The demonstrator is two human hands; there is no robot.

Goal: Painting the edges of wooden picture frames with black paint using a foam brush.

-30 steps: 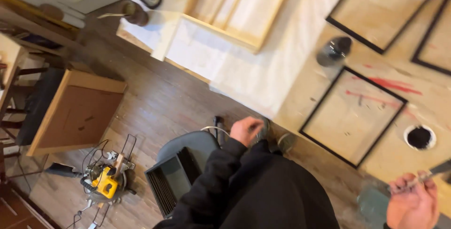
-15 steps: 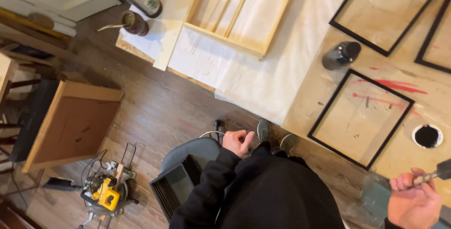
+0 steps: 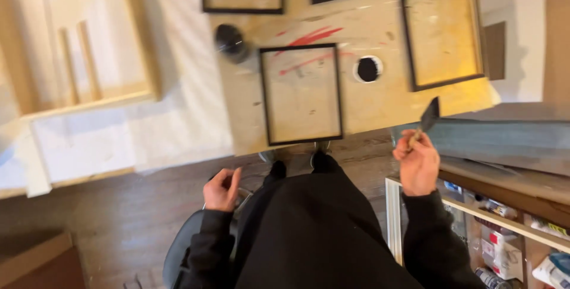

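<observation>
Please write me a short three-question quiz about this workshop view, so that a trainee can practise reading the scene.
1. True or false: the right hand holds a paintbrush with dark bristles.
2. What does the left hand hold? A) a hammer B) nothing that can be seen C) a black frame
3. Fill in: on the plywood board, the black frame nearest the person lies just left of a round ____.

Key: 1 true. 2 B: the left hand is loosely curled, with no object visible in it. 3 hole.
</observation>
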